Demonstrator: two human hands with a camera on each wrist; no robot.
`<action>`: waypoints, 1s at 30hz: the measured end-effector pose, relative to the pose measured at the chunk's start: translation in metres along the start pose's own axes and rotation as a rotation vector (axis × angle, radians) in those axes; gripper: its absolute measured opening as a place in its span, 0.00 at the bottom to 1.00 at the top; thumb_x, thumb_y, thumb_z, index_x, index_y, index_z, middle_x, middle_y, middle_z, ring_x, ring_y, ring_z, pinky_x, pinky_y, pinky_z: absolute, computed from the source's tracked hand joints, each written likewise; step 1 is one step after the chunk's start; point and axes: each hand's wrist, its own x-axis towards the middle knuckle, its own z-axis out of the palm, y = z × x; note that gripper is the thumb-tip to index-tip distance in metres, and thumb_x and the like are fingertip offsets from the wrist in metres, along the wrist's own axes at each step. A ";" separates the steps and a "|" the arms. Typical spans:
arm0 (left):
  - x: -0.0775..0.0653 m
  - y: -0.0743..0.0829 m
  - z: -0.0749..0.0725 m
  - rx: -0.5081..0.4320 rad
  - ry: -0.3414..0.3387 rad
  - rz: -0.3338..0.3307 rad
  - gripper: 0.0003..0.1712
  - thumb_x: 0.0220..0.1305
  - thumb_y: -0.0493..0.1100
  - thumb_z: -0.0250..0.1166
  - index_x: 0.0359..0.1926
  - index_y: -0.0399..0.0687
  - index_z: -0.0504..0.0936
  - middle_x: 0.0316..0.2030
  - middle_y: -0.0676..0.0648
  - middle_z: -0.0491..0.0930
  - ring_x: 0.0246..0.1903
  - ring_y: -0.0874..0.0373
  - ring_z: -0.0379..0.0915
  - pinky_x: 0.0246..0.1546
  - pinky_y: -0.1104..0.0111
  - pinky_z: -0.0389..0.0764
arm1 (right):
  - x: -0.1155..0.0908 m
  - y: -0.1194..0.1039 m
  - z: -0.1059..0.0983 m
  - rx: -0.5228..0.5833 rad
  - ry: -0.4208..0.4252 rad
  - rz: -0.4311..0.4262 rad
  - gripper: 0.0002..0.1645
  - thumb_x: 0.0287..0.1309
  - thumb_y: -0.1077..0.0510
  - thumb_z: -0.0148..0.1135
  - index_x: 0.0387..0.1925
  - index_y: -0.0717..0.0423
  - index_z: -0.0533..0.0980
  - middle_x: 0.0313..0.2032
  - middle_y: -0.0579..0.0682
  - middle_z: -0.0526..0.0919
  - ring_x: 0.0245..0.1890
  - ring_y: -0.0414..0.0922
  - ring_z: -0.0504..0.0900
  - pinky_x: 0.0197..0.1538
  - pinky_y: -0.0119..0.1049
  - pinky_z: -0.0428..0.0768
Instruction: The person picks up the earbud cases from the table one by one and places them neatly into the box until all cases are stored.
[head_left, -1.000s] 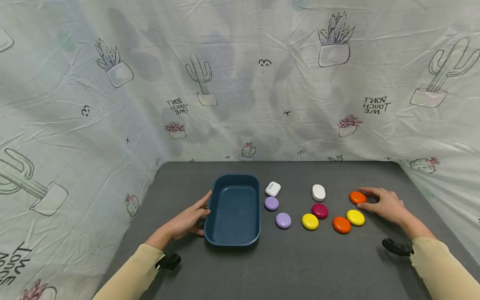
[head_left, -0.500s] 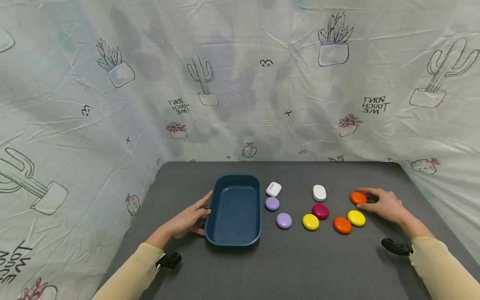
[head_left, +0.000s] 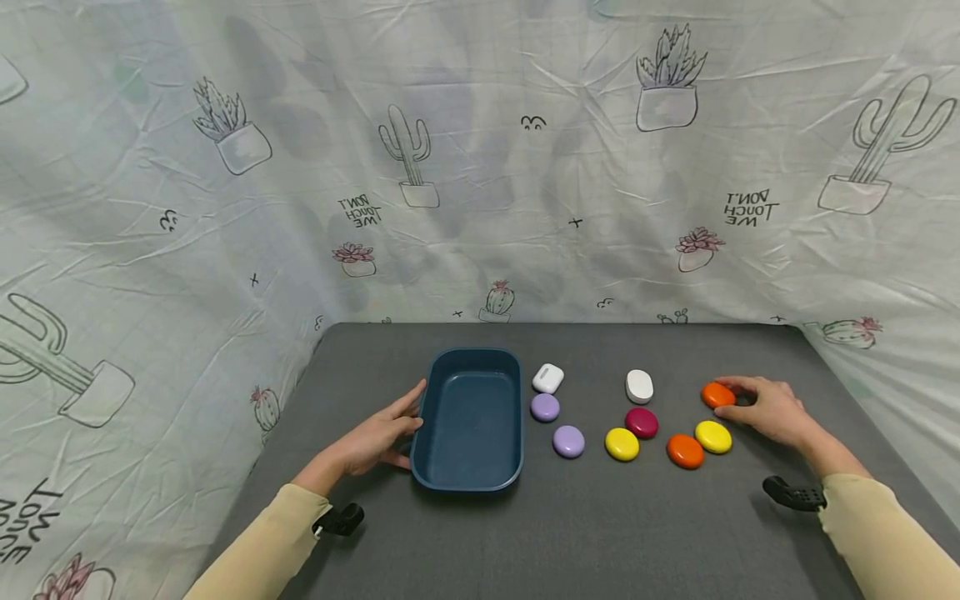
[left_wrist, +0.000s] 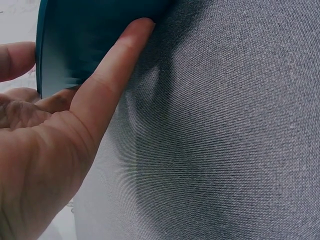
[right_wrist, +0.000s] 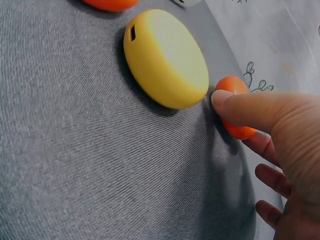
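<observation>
In the head view my left hand point(head_left: 375, 442) rests against the left side of a dark blue rectangular bin point(head_left: 417, 408), fingers spread. The left wrist view shows its straight thumb lying along the bin's outer wall point(left_wrist: 75, 45). My right hand point(head_left: 772, 412) pinches a glossy orange round case point(head_left: 717, 396) between thumb and fingers at the table's right. The right wrist view shows the thumb on the near side of that orange case point(right_wrist: 232, 87). Close beside it lies a yellow round case point(right_wrist: 167, 60) with a small dark slot in its edge.
Between bin and right hand lie two lilac discs point(head_left: 568, 442), a white earbud case point(head_left: 548, 379), a white rounded piece point(head_left: 639, 387), a crimson disc point(head_left: 642, 422), another yellow disc point(head_left: 622, 444) and a second orange one point(head_left: 686, 451). A printed curtain point(head_left: 480, 167) hangs behind the grey table point(head_left: 570, 542).
Almost nothing differs. The head view has shifted slightly; both hands keep their places, at the bin and on the orange round case.
</observation>
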 end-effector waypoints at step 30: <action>0.002 -0.003 0.001 -0.037 0.018 -0.014 0.40 0.82 0.43 0.48 0.82 0.75 0.40 0.81 0.38 0.31 0.75 0.27 0.37 0.44 0.49 0.83 | 0.020 -0.128 -0.003 0.089 0.101 -0.334 0.33 0.58 0.53 0.76 0.64 0.55 0.79 0.53 0.57 0.80 0.61 0.64 0.61 0.55 0.60 0.62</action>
